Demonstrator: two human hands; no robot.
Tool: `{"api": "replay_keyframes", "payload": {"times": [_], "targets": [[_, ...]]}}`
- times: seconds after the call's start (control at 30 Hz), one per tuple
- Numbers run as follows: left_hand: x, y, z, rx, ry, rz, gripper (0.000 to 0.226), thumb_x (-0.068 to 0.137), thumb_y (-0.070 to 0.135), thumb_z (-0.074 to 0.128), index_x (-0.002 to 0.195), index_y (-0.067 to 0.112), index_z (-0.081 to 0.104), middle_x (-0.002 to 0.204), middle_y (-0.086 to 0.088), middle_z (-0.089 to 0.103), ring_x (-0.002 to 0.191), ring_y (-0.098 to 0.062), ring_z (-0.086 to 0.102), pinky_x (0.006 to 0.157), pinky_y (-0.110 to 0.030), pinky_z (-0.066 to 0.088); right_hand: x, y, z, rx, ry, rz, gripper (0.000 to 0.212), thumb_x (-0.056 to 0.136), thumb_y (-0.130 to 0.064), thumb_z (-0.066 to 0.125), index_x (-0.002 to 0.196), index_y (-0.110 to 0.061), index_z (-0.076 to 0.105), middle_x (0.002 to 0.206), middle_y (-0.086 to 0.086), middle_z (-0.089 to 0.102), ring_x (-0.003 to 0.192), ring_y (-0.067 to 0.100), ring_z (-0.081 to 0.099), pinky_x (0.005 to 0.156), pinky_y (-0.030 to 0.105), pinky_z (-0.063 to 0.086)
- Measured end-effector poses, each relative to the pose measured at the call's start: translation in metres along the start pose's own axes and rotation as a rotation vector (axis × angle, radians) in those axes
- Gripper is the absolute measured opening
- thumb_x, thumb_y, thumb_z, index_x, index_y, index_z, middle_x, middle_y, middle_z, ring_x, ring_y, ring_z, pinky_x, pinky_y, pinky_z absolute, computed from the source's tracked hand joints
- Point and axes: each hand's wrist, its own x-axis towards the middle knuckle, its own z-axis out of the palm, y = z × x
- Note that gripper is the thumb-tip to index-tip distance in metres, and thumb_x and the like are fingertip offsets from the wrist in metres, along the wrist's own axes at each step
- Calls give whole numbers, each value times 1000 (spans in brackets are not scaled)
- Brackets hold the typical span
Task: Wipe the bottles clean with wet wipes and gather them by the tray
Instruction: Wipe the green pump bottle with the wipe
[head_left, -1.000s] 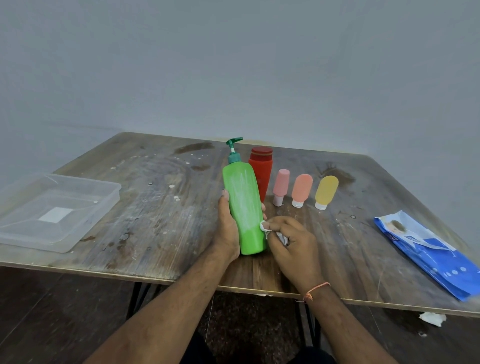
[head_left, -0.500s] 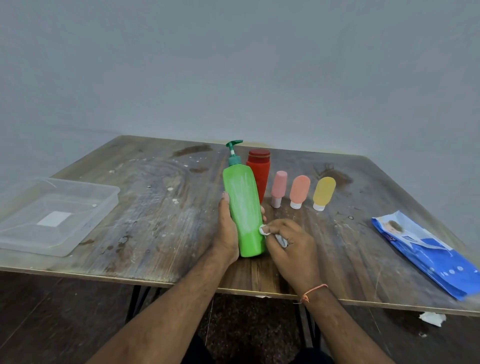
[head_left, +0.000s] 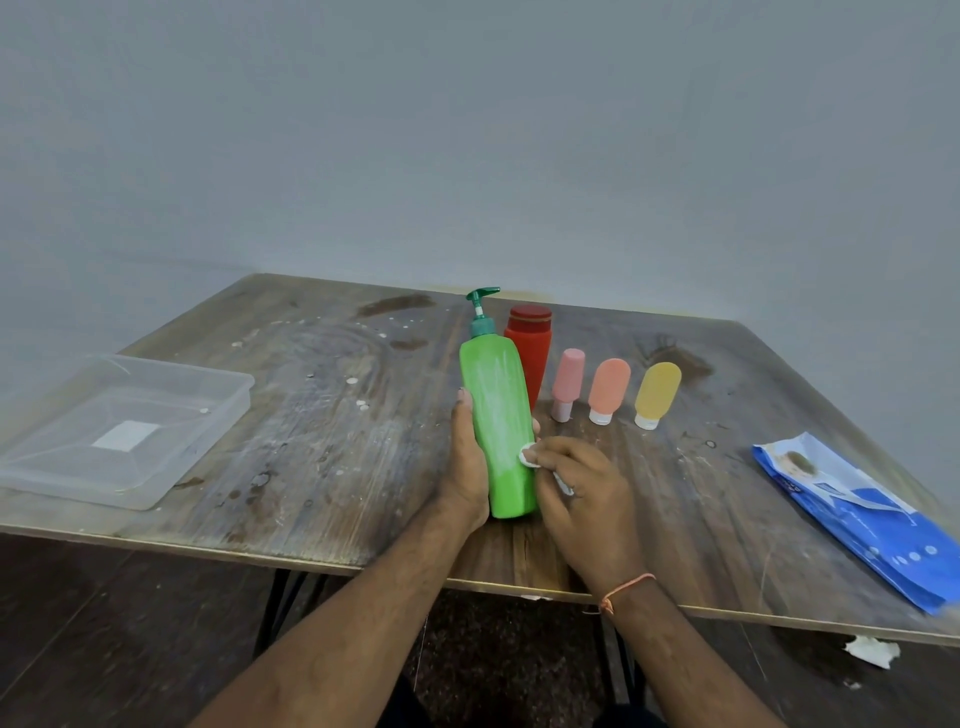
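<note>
While the left hand (head_left: 470, 462) wraps the tall green plastic pump bottle (head_left: 498, 426) near the table's front edge and right-hand fingers (head_left: 558, 460) pinch a white wet wipe (head_left: 528, 456) on it, looks like bottle one's barely started, four more unwiped, nothing by the clear plastic tray (head_left: 156, 488) at the left edge yet.

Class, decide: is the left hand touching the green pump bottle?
Touching. The head view shows the left hand wrapped round the green pump bottle.

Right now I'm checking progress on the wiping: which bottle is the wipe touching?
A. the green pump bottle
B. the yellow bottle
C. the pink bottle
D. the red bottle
A: the right hand presses the white wipe against the side of the green pump bottle, which the left hand holds upright; the other bottles stand untouched behind it.
</note>
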Motion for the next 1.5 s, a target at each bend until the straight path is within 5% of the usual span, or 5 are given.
{"api": "replay_keyframes", "payload": {"times": [0.6, 0.8, 1.1, 1.33, 1.5], "targets": [[-1, -1, 1, 46, 10, 30, 85, 91, 77, 31, 106, 4, 71, 90, -15, 71, 76, -25, 68, 72, -36, 55, 10, -1, -12, -204, -131, -208, 21, 88, 3, 79, 103, -12, 82, 111, -2, 75, 95, 23, 68, 83, 37, 58], [-3, 1, 0, 52, 9, 34, 84, 90, 79, 32, 92, 8, 78, 85, -14, 71, 72, -25, 67, 69, -36, 54, 5, -13, -7, -244, -191, -310, 22, 91, 0, 77, 108, -14, 82, 114, -3, 73, 96, 23, 67, 86, 30, 55], [2, -4, -8, 38, -9, 3, 90, 87, 84, 44, 113, 1, 69, 94, -16, 68, 81, -27, 67, 74, -37, 57, 7, -25, -2, -300, -175, -319, 23, 102, -12, 59, 111, -14, 80, 116, -3, 71, 93, 23, 61, 79, 32, 55], [4, -4, -8, 49, -32, -5, 82, 87, 83, 44, 100, 8, 75, 91, -15, 69, 77, -26, 66, 73, -38, 54, 8, -16, -10, -308, -226, -385, 20, 102, -13, 62, 108, -15, 80, 115, -4, 71, 89, 25, 61, 78, 35, 55], [1, -3, -11, 61, -46, -31, 83, 92, 82, 43, 109, 5, 72, 94, -13, 70, 83, -24, 68, 79, -38, 56, 11, -28, -1, -315, -229, -365, 25, 104, -14, 55, 110, -13, 79, 117, -3, 71, 91, 25, 59, 80, 34, 54]]}}
